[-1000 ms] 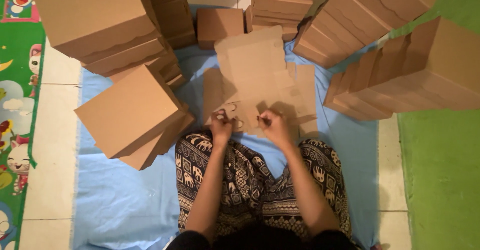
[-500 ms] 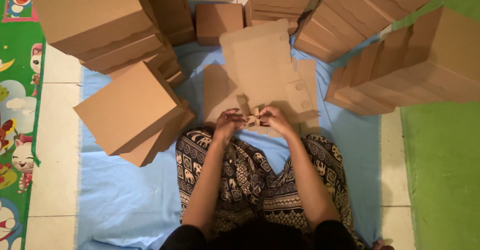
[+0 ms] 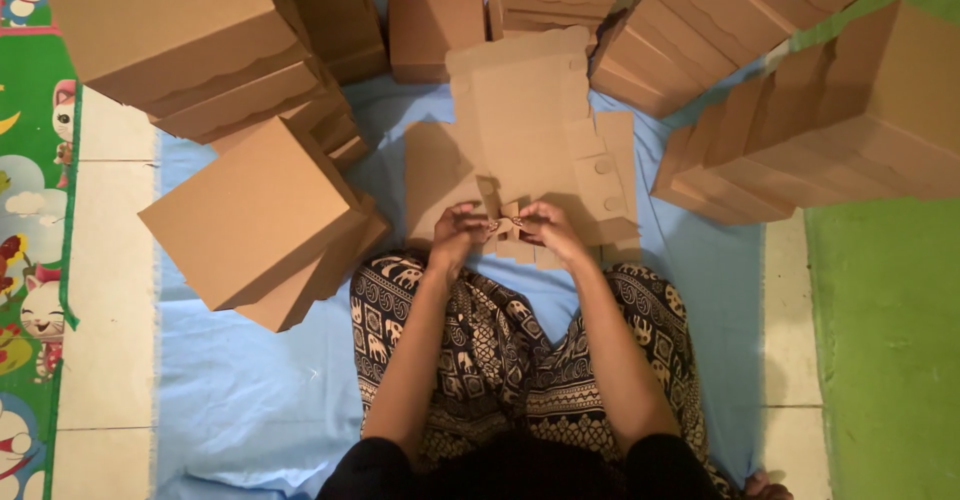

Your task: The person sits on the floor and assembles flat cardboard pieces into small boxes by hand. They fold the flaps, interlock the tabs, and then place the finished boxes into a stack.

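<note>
A flat brown cardboard box blank (image 3: 525, 125) lies unfolded on the blue sheet in front of my crossed legs. My left hand (image 3: 457, 235) and my right hand (image 3: 545, 228) meet at its near edge. Both pinch small folded flaps (image 3: 508, 222) of the blank between fingers and thumbs. More flat blanks lie underneath, sticking out to the left and right of the top one.
Stacks of folded brown boxes ring the spot: a tilted pile (image 3: 260, 220) at left, taller piles (image 3: 190, 40) at back left, leaning rows (image 3: 820, 110) at right, a small box (image 3: 432, 32) at the back. A blue sheet (image 3: 250, 400) covers the tiled floor; a green mat (image 3: 890, 360) lies right.
My hands have come closer together at the blank's near edge, and the flaps between them have been folded up. The blank has shifted slightly.
</note>
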